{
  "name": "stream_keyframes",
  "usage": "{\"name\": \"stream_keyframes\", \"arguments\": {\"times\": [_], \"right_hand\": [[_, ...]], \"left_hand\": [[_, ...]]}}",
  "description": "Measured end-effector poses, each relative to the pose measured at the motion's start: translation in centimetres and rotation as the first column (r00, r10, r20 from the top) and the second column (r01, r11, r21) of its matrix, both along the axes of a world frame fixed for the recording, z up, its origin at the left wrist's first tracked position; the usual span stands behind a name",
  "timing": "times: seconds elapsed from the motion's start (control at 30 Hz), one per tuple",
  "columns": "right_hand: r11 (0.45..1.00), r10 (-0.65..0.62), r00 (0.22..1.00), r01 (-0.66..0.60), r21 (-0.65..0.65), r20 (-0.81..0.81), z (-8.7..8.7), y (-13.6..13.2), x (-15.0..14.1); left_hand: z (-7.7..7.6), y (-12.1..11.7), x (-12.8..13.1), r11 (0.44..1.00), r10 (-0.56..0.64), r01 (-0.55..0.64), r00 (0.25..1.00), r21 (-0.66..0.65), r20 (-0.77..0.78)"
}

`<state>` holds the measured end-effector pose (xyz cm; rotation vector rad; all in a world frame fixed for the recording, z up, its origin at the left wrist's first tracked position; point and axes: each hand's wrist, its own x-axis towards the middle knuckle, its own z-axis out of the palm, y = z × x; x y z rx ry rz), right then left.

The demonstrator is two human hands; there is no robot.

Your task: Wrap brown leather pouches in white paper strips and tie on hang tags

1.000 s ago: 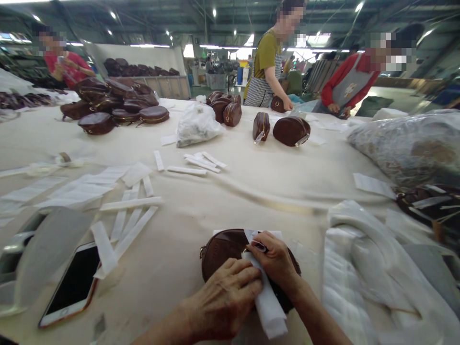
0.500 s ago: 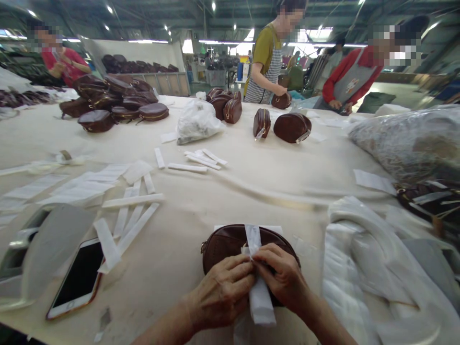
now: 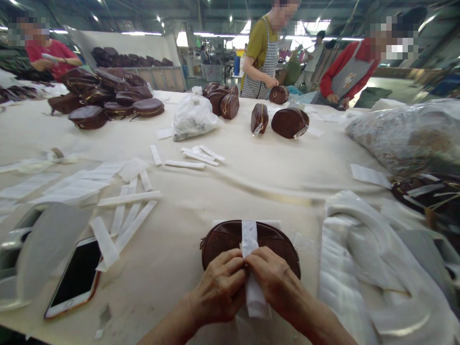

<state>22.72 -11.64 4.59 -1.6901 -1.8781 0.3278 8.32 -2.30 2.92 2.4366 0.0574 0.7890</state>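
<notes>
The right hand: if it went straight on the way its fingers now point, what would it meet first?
Most likely the white strip on the bag: the right hand seems to touch it. The left hand is next in line, though depth is unclear there.

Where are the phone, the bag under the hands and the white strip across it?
Phone (image 3: 74, 274): head view, dark screen.
Bag (image 3: 223, 238): head view, brown face, picture-left of the strip.
White strip (image 3: 249, 236): head view, upper stretch.
</notes>
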Motion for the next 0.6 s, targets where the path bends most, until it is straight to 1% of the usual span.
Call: {"name": "stream_keyframes", "arguments": {"times": [0.17, 0.27, 0.33, 0.37, 0.43, 0.5, 0.6], "right_hand": [[0.999, 0.000, 1.000, 0.000, -0.040, -0.001, 0.4, -0.3, -0.4], [0.998, 0.002, 0.999, 0.000, -0.057, 0.037, 0.6, -0.5, -0.6], [0.998, 0.002, 0.999, 0.001, -0.064, 0.045, 0.7, -0.6, -0.8], [0.997, -0.005, 0.999, 0.008, -0.076, 0.036, 0.7, -0.6, -0.9], [0.992, -0.023, 1.000, 0.023, -0.126, 0.002, 0.8, -0.6, -0.9], [0.982, -0.028, 0.998, 0.016, -0.190, -0.063, 1.2, -0.8, -0.7], [0.968, 0.016, 0.964, -0.081, -0.236, -0.264, 1.9, -2.0, 0.2]], "left_hand": [[-0.3, -0.1, 0.0, 1.000, 0.016, -0.015, 1.000, -0.026, 0.024], [-0.4, -0.2, -0.2, 0.997, 0.061, -0.060, 0.998, -0.043, 0.035], [-0.6, -0.2, -0.4, 0.995, 0.099, -0.098, 0.994, -0.024, 0.039], [-0.7, -0.2, -0.5, 0.995, 0.096, -0.096, 0.995, -0.005, 0.041], [-0.9, -0.1, -0.6, 0.998, 0.053, -0.053, 0.998, 0.022, 0.027], [-1.0, 0.0, -0.7, 1.000, 0.014, -0.014, 1.000, 0.018, 0.003], [-0.9, 0.1, -0.6, 1.000, 0.005, -0.005, 0.999, 0.006, -0.041]]}}
